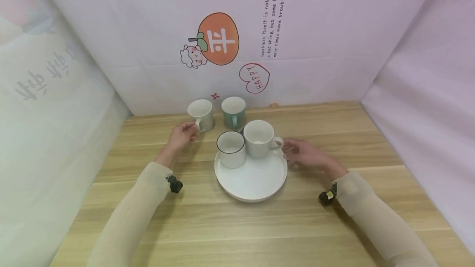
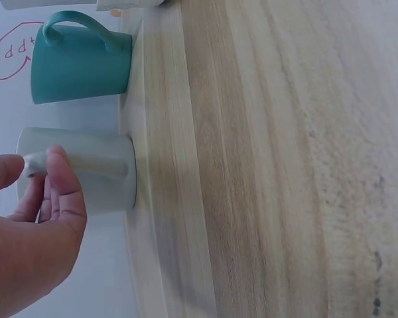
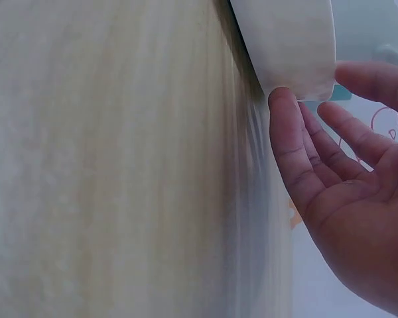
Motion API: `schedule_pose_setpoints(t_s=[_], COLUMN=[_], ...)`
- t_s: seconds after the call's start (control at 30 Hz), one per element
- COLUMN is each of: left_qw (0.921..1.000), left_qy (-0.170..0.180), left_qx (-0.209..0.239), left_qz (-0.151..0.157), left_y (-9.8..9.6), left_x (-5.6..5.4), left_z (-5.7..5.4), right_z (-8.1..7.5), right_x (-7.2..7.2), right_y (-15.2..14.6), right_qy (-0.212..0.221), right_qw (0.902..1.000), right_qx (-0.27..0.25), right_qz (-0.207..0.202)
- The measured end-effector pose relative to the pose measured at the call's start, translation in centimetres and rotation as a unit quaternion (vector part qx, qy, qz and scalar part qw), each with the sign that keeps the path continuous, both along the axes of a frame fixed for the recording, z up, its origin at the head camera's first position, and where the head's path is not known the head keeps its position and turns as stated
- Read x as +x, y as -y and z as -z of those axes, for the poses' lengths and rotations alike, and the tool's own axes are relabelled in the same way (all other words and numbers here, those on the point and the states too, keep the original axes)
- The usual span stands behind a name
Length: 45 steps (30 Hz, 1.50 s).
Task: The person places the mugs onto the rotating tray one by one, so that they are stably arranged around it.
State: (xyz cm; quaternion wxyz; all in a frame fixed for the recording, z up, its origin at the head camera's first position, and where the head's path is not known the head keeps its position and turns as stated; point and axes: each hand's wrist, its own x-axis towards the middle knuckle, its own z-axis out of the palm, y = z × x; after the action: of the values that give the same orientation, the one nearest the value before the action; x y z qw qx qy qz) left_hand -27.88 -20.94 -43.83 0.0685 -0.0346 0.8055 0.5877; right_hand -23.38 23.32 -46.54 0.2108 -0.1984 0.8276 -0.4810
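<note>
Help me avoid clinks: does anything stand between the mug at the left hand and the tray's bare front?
Yes: the dark-rimmed mug, standing back left on the tray, blocks the low, straight path from the pale mug.

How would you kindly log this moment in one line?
left hand: holds rear white mug by handle | right hand: at tray rim | on tray: dark-rimmed mug, plain mug | green mug: upright

Head view looks down from above; close, sideways wrist views share its backdrop (image 1: 308,48).

The tray (image 1: 254,182) bars the middle, with passage in front.
</note>
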Motion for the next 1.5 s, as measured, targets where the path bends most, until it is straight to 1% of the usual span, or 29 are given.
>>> schedule_pose_setpoints(t_s=[0.23, 0.47, 0.6, 0.77, 0.97, 1.1, 1.23, 1.37, 1.43, 1.5], left_qw=[0.9996, 0.9992, 0.9991, 0.9992, 0.9991, 0.9992, 0.9987, 0.9984, 0.9985, 0.9988], left_qy=[0.014, 0.018, 0.021, 0.025, 0.028, 0.028, 0.036, 0.040, 0.040, 0.036], left_qx=[0.022, 0.033, 0.034, 0.030, 0.031, 0.028, 0.034, 0.036, 0.031, 0.025], left_qz=[-0.010, -0.016, -0.014, -0.008, -0.007, -0.006, -0.008, -0.016, -0.020, -0.023], left_y=[-0.2, -0.3, -0.4, -0.6, -0.8, -0.6, -0.5, -0.5, -0.6, -0.6], left_x=[-0.5, -0.8, -0.9, -0.9, -1.1, -1.2, -1.0, -0.8, -0.7, -0.6], left_z=[0.1, 0.2, 0.1, -0.1, 0.0, 0.1, -0.3, -1.0, -1.2, -1.2], right_z=[-0.2, -0.3, -0.1, 0.2, -0.1, -0.2, 0.0, 0.1, 0.1, 0.1], right_x=[0.3, 0.7, 0.5, 0.4, 0.5, 0.5, 0.4, 0.4, 0.4, 0.4], right_y=[0.0, -0.1, -0.2, -0.3, -0.2, -0.2, -0.3, -0.3, -0.3, -0.3], right_qy=[0.012, 0.023, 0.030, 0.027, 0.024, 0.021, 0.016, 0.017, 0.018, 0.019], right_qw=[0.9999, 0.9995, 0.9993, 0.9994, 0.9997, 0.9997, 0.9998, 0.9997, 0.9997, 0.9997], right_qx=[-0.001, -0.014, -0.017, -0.014, 0.000, 0.000, -0.003, -0.002, -0.003, -0.003], right_qz=[-0.002, -0.015, -0.014, -0.014, -0.010, -0.012, -0.014, -0.015, -0.015, -0.014])
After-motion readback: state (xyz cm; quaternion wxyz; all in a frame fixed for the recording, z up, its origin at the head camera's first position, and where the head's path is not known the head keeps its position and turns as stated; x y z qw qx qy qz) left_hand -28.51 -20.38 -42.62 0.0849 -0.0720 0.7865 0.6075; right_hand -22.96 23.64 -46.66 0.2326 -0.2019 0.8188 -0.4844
